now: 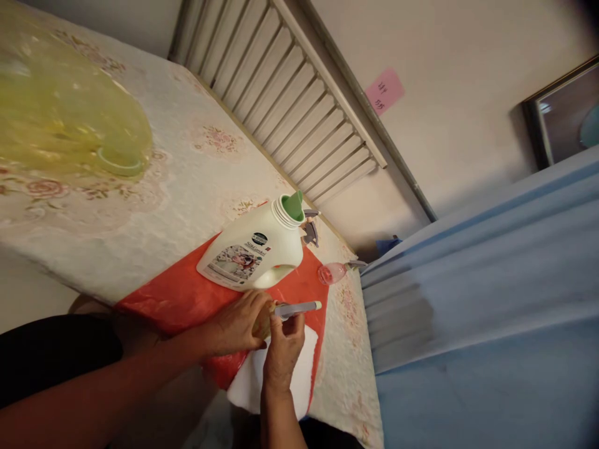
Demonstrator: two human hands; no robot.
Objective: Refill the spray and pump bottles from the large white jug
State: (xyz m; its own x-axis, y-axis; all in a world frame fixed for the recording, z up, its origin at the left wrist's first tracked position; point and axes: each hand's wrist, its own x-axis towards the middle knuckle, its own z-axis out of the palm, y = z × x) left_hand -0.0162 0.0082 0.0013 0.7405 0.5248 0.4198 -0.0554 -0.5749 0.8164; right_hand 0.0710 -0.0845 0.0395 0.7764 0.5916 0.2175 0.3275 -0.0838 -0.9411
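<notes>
Floral cloth covers the table beside a slatted radiator.

A room in a home, seen tilted from above. A surface is covered with a pale lace-patterned cloth printed with pink roses. Along the cream wall behind it runs a white ribbed radiator, with a pink paper note stuck above it. A dark picture frame hangs on the wall. A white household detergent jug stands on a red plastic sheet. Blue fabric fills the right side.
</notes>
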